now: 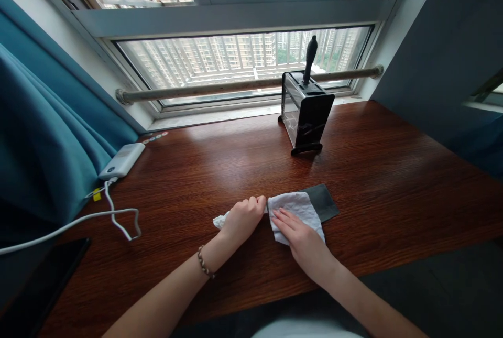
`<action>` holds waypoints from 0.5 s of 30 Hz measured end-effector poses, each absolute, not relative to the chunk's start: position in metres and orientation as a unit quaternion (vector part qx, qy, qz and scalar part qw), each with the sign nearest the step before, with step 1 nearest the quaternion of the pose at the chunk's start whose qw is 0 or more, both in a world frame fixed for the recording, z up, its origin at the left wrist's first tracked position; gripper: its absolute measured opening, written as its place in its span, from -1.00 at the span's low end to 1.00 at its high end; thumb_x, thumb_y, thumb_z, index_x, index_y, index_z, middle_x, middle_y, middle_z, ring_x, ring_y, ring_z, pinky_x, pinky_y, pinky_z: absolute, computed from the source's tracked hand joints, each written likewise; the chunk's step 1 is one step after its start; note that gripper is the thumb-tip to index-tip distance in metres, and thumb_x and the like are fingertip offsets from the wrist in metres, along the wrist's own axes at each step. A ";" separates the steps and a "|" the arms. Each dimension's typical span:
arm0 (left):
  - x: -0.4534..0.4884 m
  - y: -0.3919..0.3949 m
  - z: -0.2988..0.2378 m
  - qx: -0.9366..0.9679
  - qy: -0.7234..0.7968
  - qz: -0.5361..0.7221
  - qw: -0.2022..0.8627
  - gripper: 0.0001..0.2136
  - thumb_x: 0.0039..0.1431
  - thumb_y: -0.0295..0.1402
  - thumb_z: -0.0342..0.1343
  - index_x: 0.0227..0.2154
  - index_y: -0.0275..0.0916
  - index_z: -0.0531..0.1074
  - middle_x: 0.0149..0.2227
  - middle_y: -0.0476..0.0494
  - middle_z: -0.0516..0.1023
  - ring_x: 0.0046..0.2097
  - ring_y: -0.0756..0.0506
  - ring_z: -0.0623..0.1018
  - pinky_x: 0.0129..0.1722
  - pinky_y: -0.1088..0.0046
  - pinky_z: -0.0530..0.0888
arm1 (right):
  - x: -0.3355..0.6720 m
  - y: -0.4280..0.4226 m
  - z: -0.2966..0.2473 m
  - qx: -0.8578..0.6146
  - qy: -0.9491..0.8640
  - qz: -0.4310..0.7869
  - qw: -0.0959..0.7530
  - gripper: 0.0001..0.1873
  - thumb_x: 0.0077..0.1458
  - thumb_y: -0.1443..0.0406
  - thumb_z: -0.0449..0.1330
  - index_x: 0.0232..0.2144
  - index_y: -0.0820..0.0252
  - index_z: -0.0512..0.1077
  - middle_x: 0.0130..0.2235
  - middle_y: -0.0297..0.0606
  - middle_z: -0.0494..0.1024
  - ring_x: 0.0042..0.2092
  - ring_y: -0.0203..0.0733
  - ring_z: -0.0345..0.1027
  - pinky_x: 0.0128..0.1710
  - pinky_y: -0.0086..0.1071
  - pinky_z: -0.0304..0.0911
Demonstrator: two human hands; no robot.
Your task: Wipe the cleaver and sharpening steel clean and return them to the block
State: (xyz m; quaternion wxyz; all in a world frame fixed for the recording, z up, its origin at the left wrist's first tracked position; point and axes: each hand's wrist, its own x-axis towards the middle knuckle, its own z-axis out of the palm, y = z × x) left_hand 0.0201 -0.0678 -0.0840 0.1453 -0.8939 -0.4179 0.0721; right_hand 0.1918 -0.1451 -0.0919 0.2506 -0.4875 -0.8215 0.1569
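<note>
A cleaver with a broad dark grey blade (323, 203) lies flat on the desk, its far right part bare. My left hand (244, 218) is closed in a fist at the handle end, wrapped round the handle, which is mostly hidden. Crumpled white material (220, 220) sticks out from the left of that fist. Spread over the blade's left part is a white cloth (301, 209). My right hand (301, 236) rests on this cloth with its fingers stretched out flat, pressing it against the blade. The cloth hides the blade's middle.
A black knife block (314, 120) with one dark-handled knife (310, 57) stands near the window. On the left of the wooden desk (188, 165) lie a white power bank (122, 161), a white cable (70, 227) and a dark flat device (43, 280). A blue curtain (47, 118) hangs beside them.
</note>
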 end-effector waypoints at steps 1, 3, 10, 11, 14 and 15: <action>0.020 -0.068 -0.084 -0.895 -0.418 0.072 0.142 -0.89 0.15 -0.56 -0.18 -0.35 -0.31 0.22 -0.45 -0.14 0.34 -0.43 -0.07 0.45 -0.48 0.49 0.34 | 0.199 -0.143 -0.091 -0.491 -0.816 0.174 0.250 -0.38 -0.06 0.63 -0.11 0.07 0.26 0.24 0.13 -0.21 0.23 0.19 -0.21 0.00 0.16 -0.25 0.05; 0.018 -0.068 -0.084 -0.896 -0.417 0.071 0.139 -0.89 0.14 -0.57 -0.18 -0.35 -0.31 0.22 -0.44 -0.13 0.33 -0.44 -0.08 0.45 -0.49 0.48 0.34 | 0.217 -0.138 -0.092 -0.507 -0.805 0.187 0.245 -0.38 -0.04 0.62 -0.12 0.08 0.23 0.22 0.14 -0.23 0.22 0.19 -0.23 -0.02 0.17 -0.23 0.03; 0.017 -0.067 -0.083 -0.896 -0.417 0.069 0.136 -0.88 0.12 -0.60 -0.17 -0.36 -0.29 0.20 -0.46 -0.11 0.32 -0.48 -0.09 0.44 -0.52 0.46 0.33 | 0.289 -0.122 -0.116 -0.602 -0.759 0.100 0.227 -0.53 0.09 0.51 -0.13 0.05 0.32 0.26 0.12 -0.15 0.25 0.17 -0.15 0.03 0.15 -0.15 0.04; 0.017 -0.067 -0.082 -0.896 -0.417 0.069 0.136 -0.88 0.12 -0.60 -0.17 -0.36 -0.29 0.20 -0.46 -0.11 0.32 -0.48 -0.09 0.44 -0.53 0.46 0.33 | 0.293 -0.122 -0.118 -0.610 -0.755 0.084 0.223 -0.53 0.09 0.50 -0.13 0.05 0.32 0.25 0.11 -0.15 0.25 0.17 -0.13 0.04 0.14 -0.14 0.05; 0.018 -0.067 -0.082 -0.895 -0.418 0.071 0.138 -0.88 0.11 -0.61 -0.17 -0.36 -0.30 0.20 -0.46 -0.11 0.33 -0.48 -0.09 0.45 -0.53 0.46 0.33 | 0.289 -0.125 -0.120 -0.628 -0.746 0.039 0.220 -0.52 0.07 0.52 -0.13 0.06 0.33 0.25 0.11 -0.13 0.25 0.18 -0.09 0.02 0.13 -0.12 0.08; 0.018 -0.067 -0.081 -0.895 -0.419 0.073 0.138 -0.88 0.11 -0.61 -0.17 -0.36 -0.30 0.20 -0.46 -0.11 0.33 -0.48 -0.09 0.45 -0.53 0.47 0.33 | 0.284 -0.127 -0.118 -0.628 -0.746 0.029 0.220 -0.50 0.06 0.53 -0.13 0.06 0.33 0.25 0.11 -0.12 0.25 0.18 -0.09 0.01 0.12 -0.12 0.09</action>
